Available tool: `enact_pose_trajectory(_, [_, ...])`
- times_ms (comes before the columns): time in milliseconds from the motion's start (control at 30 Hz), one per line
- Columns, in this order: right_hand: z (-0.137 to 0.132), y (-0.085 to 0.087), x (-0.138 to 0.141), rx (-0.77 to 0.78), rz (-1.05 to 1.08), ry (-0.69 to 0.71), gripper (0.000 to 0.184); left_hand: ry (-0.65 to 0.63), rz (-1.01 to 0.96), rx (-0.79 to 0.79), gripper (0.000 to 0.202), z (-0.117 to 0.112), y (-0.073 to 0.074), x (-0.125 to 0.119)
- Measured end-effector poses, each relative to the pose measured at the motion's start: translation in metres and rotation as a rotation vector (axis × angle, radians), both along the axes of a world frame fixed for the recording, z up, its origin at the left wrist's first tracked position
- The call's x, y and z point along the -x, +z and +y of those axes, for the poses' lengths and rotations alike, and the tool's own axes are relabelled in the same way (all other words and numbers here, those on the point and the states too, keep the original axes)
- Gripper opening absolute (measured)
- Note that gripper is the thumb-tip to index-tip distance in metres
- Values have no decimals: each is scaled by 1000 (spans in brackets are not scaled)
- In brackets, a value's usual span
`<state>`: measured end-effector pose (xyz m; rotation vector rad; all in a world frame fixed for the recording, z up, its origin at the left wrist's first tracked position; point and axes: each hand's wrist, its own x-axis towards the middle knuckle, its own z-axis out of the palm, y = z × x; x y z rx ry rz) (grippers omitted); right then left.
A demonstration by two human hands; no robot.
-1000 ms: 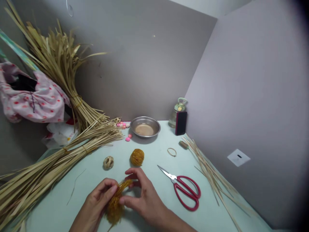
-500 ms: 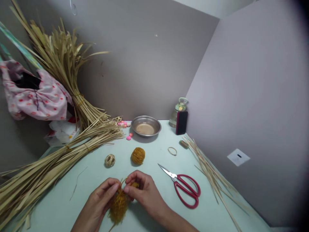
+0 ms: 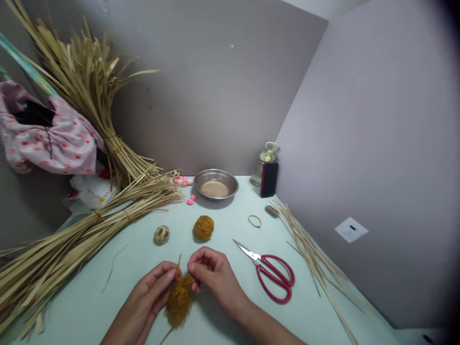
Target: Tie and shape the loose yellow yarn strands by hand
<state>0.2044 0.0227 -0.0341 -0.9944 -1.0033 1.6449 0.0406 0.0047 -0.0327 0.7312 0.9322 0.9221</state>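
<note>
Between my hands, low in the view, hangs a fuzzy mustard-yellow yarn tassel point(image 3: 178, 305). My left hand point(image 3: 155, 293) pinches its top left side between thumb and forefinger, with a short yarn end standing up beside the fingertips. My right hand point(image 3: 214, 280) is closed on yarn strands at the tassel's top right. A loose strand trails from its bottom. Just beyond my hands sit a ball of mustard yarn point(image 3: 204, 227) and a small woven ball point(image 3: 161, 235). Red-handled scissors point(image 3: 268, 270) lie slightly open to the right of my right hand.
Straw bundles point(image 3: 82, 239) cover the table's left side, and an upright bundle point(image 3: 104, 110) leans behind. At the back stand a metal bowl of water point(image 3: 216, 185), a bottle point(image 3: 257, 173) and a phone point(image 3: 269, 180). Thin straw strips point(image 3: 311, 254) and a thread spool point(image 3: 272, 211) lie right.
My right hand has pulled slightly away from my left, drawing strands to the right at the tassel's top. A yarn end now stands upright by my left fingertips. The view has shifted slightly.
</note>
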Motion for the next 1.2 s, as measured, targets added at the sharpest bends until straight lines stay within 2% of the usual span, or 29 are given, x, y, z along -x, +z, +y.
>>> enact_pose_trajectory(67, [0, -1, 0, 14, 34, 13, 44, -1, -17, 7, 17, 0, 0, 0])
enact_pose_trajectory(200, [-1, -1, 2, 24, 91, 76, 50, -53, 43, -80, 23, 2, -3, -3])
enact_pose_trajectory(300, [-2, 0, 3, 33, 68, 35, 44, -52, 75, -98, 26, 2, -2, -5])
enact_pose_trajectory(433, [0, 2, 2, 49, 48, -65, 36, 61, -11, 42, 23, 1, 2, -3])
enact_pose_trajectory(500, [1, 1, 1, 57, 63, -79, 35, 144, -87, 134, 23, 1, 0, -1])
enact_pose_trajectory(600, [1, -2, 0, 74, 70, -71, 37, 180, -212, 168, 13, 4, -4, 2])
enact_pose_trajectory(767, [0, -3, 2, 69, 91, -28, 43, 187, -193, 146, 8, 4, -1, 2])
enact_pose_trajectory(933, [-1, -5, 4, 64, 106, -2, 52, 134, -130, 75, 19, 0, 6, -1])
enact_pose_trajectory(1067, [-1, -4, 3, 64, 106, -19, 53, 64, -80, -60, 23, 1, 1, -2])
enact_pose_trajectory(1200, [-2, -2, 3, 74, 133, 19, 55, 49, -38, -105, 20, 1, -7, -1])
